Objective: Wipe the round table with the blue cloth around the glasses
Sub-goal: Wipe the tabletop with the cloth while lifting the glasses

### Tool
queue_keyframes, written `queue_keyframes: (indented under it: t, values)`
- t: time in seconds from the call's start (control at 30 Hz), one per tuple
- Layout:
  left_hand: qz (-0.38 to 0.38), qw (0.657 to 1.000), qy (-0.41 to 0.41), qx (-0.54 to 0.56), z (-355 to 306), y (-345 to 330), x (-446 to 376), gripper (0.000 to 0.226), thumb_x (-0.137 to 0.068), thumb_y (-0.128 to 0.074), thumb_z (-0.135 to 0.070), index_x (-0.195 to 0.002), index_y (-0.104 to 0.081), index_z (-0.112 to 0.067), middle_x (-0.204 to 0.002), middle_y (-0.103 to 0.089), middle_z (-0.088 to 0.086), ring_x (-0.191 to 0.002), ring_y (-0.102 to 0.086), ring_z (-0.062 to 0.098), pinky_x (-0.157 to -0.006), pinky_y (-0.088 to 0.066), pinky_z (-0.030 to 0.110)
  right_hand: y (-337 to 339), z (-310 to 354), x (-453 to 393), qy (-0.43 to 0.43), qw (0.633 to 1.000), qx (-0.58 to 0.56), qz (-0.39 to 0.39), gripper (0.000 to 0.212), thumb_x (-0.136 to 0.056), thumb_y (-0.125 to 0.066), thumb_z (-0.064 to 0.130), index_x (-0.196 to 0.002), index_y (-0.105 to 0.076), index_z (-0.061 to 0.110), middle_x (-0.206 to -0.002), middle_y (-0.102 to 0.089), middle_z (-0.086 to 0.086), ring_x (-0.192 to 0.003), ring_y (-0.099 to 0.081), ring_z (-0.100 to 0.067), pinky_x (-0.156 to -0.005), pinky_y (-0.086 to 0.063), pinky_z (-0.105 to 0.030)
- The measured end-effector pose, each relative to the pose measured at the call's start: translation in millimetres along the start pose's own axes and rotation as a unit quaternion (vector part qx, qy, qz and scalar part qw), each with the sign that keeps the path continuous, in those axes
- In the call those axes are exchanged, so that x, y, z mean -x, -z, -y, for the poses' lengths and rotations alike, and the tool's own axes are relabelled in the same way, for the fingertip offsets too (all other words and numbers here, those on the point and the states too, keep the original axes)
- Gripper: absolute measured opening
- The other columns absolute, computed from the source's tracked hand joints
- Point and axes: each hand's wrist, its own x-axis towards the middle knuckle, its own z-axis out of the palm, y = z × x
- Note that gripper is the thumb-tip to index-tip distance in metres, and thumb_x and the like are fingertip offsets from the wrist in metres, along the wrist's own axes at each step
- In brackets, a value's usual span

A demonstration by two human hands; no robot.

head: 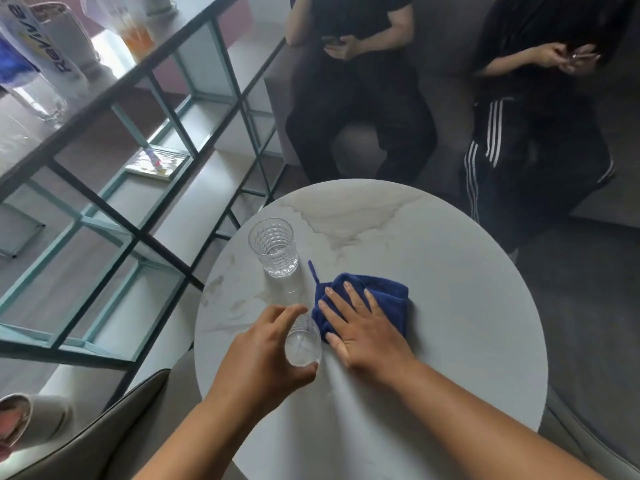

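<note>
- Presently, the blue cloth [363, 303] is bunched flat on the round table [450, 289], slightly left of the table's centre, with its hanging loop pointing away from the person toward the far glass [274, 247].
- The right hand [360, 327] is laid palm-down on the cloth, fingers spread and extended; nothing is gripped, the cloth is merely pressed against the tabletop.
- The cloth lies directly under and just ahead of the right hand, so that hand is judged the nearer and the working one.
- The near glass [303, 342] is grasped by the left hand [263, 351], thumb on one side and fingers curled round the other; it appears tilted, and whether its base is lifted clear of the surface cannot be told.
- The near glass is located just beside the cloth's left edge, nearly touching it; the far glass stands upright on the table, close to the cloth's far-left corner.
- Open tabletop is available to the right of and beyond the cloth; the two glasses bound the left side.
- The next stroke is judged to depend on this layout: a leftward sweep is blocked unless the near glass is held aside.
- Both forearms are extended from the lower edge of the view, converging toward the cloth.
</note>
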Motion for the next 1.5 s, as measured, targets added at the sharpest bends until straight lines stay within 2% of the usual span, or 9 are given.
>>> queue_keyframes:
  t: [0.43, 0.6, 0.77, 0.9, 1.03, 1.1, 1.23, 1.4, 1.5]
  values:
    - [0.002, 1.0, 0.007, 0.011, 1.6, 4.4, -8.0, 0.08, -0.064, -0.075, -0.053, -0.138, -0.045, -0.042, -0.134, -0.052, -0.017, -0.108, -0.062, 0.017, -0.085, -0.049, 0.025, -2.8, -6.5, 75.9, -0.038, 0.999, -0.011, -0.026, 0.062, -0.09, -0.044, 0.046, -0.149, -0.039, 0.025, -0.16, -0.029, 0.003, -0.149, -0.017, -0.025, -0.113, -0.014, -0.05]
    - [0.012, 1.0, 0.012, 0.013, -0.3, 7.0, -14.5, 0.08, -0.064, -0.075, -0.051, -0.138, -0.044, -0.043, -0.136, -0.05, -0.017, -0.11, -0.061, 0.019, -0.087, -0.05, 0.03, 6.6, -53.3, 61.9, -0.167, 0.986, 0.001, -0.02, 0.062, -0.09, -0.034, 0.044, -0.147, -0.042, 0.02, -0.154, -0.042, -0.005, -0.144, -0.028, -0.033, -0.111, -0.021, -0.056]
    - [0.006, 1.0, 0.002, 0.004, 1.3, 6.7, -16.7, 0.081, -0.064, -0.076, -0.051, -0.138, -0.045, -0.042, -0.136, -0.053, -0.014, -0.111, -0.06, 0.021, -0.091, -0.048, 0.03, 22.7, -45.9, -4.6, -0.242, 0.97, -0.015, -0.005, 0.068, -0.094, -0.005, 0.048, -0.157, -0.01, 0.024, -0.166, -0.001, 0.001, -0.15, 0.006, -0.031, -0.118, 0.002, -0.053]
    - [-0.009, 1.0, -0.001, 0.005, 1.2, 14.9, -16.3, 0.081, -0.061, -0.077, -0.054, -0.136, -0.049, -0.04, -0.131, -0.056, -0.012, -0.11, -0.06, 0.018, -0.087, -0.046, 0.027, 22.9, -12.0, -23.5, -0.19, 0.981, -0.021, 0.005, 0.063, -0.099, -0.013, 0.044, -0.157, -0.007, 0.021, -0.166, 0.003, -0.001, -0.15, 0.01, -0.031, -0.118, 0.005, -0.051]
    - [-0.053, 0.998, -0.019, 0.011, -5.5, 43.1, -16.7, 0.078, -0.061, -0.079, -0.053, -0.133, -0.052, -0.039, -0.128, -0.058, -0.012, -0.109, -0.06, 0.013, -0.086, -0.042, 0.021, 17.0, 25.1, -21.3, -0.141, 0.989, -0.033, 0.025, 0.069, -0.093, -0.006, 0.046, -0.157, -0.01, 0.02, -0.166, -0.001, -0.001, -0.15, 0.008, -0.031, -0.119, 0.003, -0.052]
    - [-0.071, 0.997, -0.032, 0.005, -13.7, 62.1, -16.7, 0.079, -0.059, -0.077, -0.056, -0.132, -0.052, -0.039, -0.125, -0.06, -0.012, -0.109, -0.06, 0.013, -0.09, -0.047, 0.028, 12.6, 46.6, -16.8, -0.118, 0.992, -0.034, 0.029, 0.073, -0.09, -0.006, 0.045, -0.156, -0.016, 0.016, -0.165, -0.011, -0.005, -0.15, 0.0, -0.034, -0.119, -0.003, -0.054]
    - [-0.089, 0.994, -0.062, -0.005, -35.6, 86.9, -19.0, 0.08, -0.059, -0.078, -0.057, -0.132, -0.051, -0.04, -0.125, -0.059, -0.013, -0.107, -0.061, 0.015, -0.09, -0.051, 0.034, -5.4, 94.7, -7.6, -0.042, 0.997, -0.057, -0.005, 0.058, -0.094, -0.036, 0.042, -0.145, -0.043, 0.014, -0.153, -0.041, -0.011, -0.144, -0.026, -0.037, -0.119, -0.012, -0.054]
    - [-0.075, 0.995, -0.066, 0.004, -53.9, 83.7, -27.8, 0.081, -0.056, -0.07, -0.065, -0.132, -0.048, -0.045, -0.125, -0.057, -0.016, -0.112, -0.059, 0.013, -0.093, -0.05, 0.035, -24.6, 157.8, 15.9, 0.081, 0.996, -0.041, 0.017, 0.059, -0.098, -0.037, 0.043, -0.15, -0.035, 0.015, -0.16, -0.029, -0.005, -0.149, -0.013, -0.034, -0.119, -0.01, -0.053]
    - [-0.064, 0.995, -0.072, 0.003, -58.5, 74.8, -30.2, 0.08, -0.061, -0.078, -0.058, -0.134, -0.049, -0.041, -0.128, -0.058, -0.013, -0.112, -0.058, 0.013, -0.094, -0.049, 0.033, -33.3, 165.1, 48.5, 0.111, 0.994, 0.013, 0.007, 0.059, -0.095, -0.034, 0.048, -0.147, -0.041, 0.021, -0.158, -0.036, 0.0, -0.148, -0.021, -0.032, -0.119, -0.019, -0.052]
